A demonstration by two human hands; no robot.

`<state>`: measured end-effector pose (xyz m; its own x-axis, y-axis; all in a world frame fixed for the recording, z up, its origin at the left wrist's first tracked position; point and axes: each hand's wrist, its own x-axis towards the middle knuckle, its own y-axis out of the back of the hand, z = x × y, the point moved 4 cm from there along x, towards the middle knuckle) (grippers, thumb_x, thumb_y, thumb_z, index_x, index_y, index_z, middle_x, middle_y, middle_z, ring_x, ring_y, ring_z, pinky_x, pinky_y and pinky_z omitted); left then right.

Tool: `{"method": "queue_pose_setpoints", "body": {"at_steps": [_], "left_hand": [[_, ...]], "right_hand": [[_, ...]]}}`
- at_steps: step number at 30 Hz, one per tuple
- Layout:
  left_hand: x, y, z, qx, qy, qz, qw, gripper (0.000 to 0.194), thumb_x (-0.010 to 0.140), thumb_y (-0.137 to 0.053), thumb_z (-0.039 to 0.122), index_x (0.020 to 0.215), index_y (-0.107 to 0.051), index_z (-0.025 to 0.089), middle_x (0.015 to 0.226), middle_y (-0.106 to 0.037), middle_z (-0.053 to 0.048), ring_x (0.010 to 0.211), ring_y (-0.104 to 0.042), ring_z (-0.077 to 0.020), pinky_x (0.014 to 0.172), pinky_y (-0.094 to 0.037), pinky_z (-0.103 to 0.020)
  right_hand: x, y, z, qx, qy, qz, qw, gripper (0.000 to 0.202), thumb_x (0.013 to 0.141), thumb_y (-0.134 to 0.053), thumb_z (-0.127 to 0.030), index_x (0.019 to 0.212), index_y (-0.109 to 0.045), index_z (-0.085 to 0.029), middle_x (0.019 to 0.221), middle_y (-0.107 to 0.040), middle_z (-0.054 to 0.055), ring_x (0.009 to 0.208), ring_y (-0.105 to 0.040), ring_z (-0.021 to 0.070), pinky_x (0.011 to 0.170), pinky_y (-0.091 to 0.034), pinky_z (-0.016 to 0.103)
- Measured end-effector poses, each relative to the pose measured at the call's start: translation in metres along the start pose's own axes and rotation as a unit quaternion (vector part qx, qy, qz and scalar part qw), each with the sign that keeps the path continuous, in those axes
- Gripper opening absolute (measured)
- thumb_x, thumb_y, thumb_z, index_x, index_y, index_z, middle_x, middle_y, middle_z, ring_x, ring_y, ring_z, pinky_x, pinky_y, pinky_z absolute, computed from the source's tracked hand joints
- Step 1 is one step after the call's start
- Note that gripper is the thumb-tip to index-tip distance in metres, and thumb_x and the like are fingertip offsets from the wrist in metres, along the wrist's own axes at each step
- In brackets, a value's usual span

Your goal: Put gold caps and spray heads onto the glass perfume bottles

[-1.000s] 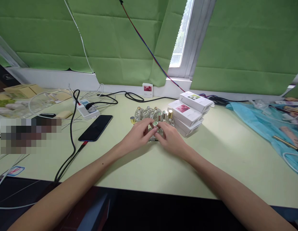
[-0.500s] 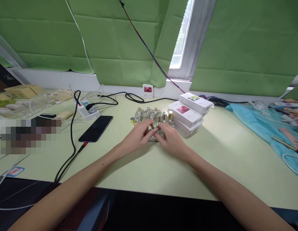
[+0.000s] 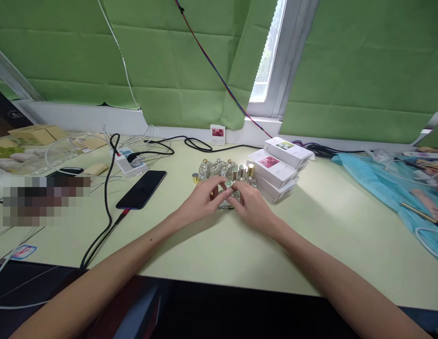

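1. Left hand (image 3: 205,195) and right hand (image 3: 249,202) met over the pale yellow-green tabletop (image 3: 190,254), closed from either side on a clear glass bottle (image 3: 226,205), thumbs in front.
2. Bottle stood upright at table centre, its shiny silvery-green round cap (image 3: 228,183) showing between the hands; fingers hid much of the glass.
3. Just behind: three rounded clear glass bottles with small gold-toned tops (image 3: 218,168), in a row. Beside them, three bottles with tall metallic caps (image 3: 242,173), partly hidden by the right hand.
4. Short gold-coloured cylindrical cap (image 3: 195,178) sat near the left hand's knuckles.
5. To the right, close to the bottles: stacked white cardboard boxes (image 3: 275,173), flower pictures on top.
6. Farther left: flat black phone (image 3: 141,189), red-tipped cable at its near end; white plastic power strip (image 3: 126,162) beyond.
7. Right edge: crumpled light-blue sheet (image 3: 377,188), small items on it.
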<state>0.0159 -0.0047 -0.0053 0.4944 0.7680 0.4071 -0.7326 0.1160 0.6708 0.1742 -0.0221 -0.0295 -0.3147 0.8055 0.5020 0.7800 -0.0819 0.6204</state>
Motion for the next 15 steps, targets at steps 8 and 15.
{"method": "queue_pose_setpoints", "body": {"at_steps": [8,15], "left_hand": [[0.0,-0.0019,-0.001,0.008,-0.006,0.043,0.999,0.022,0.099,-0.061,0.04,0.092,-0.057,0.019,0.079,-0.061,0.0,0.061,-0.052,-0.0105,0.053,-0.041,-0.022],[-0.0002,-0.0016,0.0013,-0.002,-0.025,0.046,0.999,0.02,0.1,-0.058,0.035,0.089,-0.057,0.019,0.074,-0.055,0.001,0.063,-0.049,-0.0108,0.052,-0.038,-0.021]], "right_hand": [[0.0001,-0.0007,-0.0016,0.001,0.005,-0.002,1.0,0.014,0.1,-0.053,-0.025,0.087,-0.049,-0.021,0.089,-0.06,0.004,0.07,-0.052,0.0166,0.066,-0.037,0.029],[-0.0004,-0.0009,-0.0021,0.001,0.001,-0.007,1.0,0.017,0.101,-0.054,-0.026,0.086,-0.047,-0.021,0.087,-0.058,0.002,0.067,-0.048,0.0152,0.064,-0.035,0.029]]}}
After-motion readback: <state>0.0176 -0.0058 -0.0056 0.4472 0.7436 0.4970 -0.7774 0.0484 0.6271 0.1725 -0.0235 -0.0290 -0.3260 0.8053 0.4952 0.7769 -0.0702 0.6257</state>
